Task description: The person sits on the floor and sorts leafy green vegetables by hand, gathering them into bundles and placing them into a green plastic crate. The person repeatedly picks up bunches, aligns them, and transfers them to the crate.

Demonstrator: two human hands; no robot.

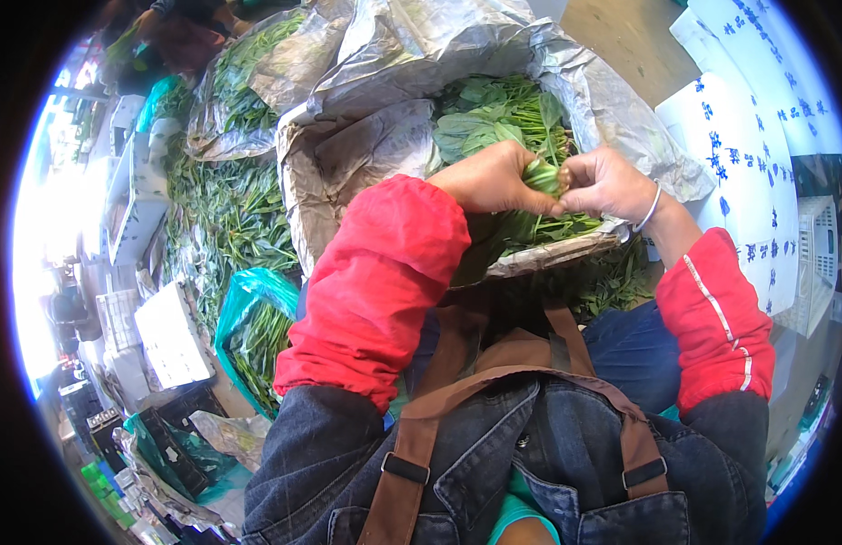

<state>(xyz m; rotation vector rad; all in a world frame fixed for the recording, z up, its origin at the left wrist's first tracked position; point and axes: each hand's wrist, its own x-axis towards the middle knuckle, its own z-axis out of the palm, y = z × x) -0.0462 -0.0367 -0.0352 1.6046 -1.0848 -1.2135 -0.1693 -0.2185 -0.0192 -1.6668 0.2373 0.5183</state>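
Note:
My left hand (506,180) grips a small bunch of leafy greens (543,176) by the stems, just below their cut ends. The fingertips of my right hand (595,185) pinch at those stem ends. Both hands are above a box lined with crumpled paper (550,255), its near edge close to my lap. Inside the box, more leafy greens (482,126) lie with leaves to the left and stems to the right. The leaves of the held bunch are mostly hidden under my left hand.
Loose greens (237,211) cover the floor at left, beside a teal plastic bag of greens (257,286). Paper-wrapped greens (247,82) lie at upper left. White foam boxes with writing (727,170) and a white plastic crate (813,252) stand at right. Another person's hand (147,24) shows at top left.

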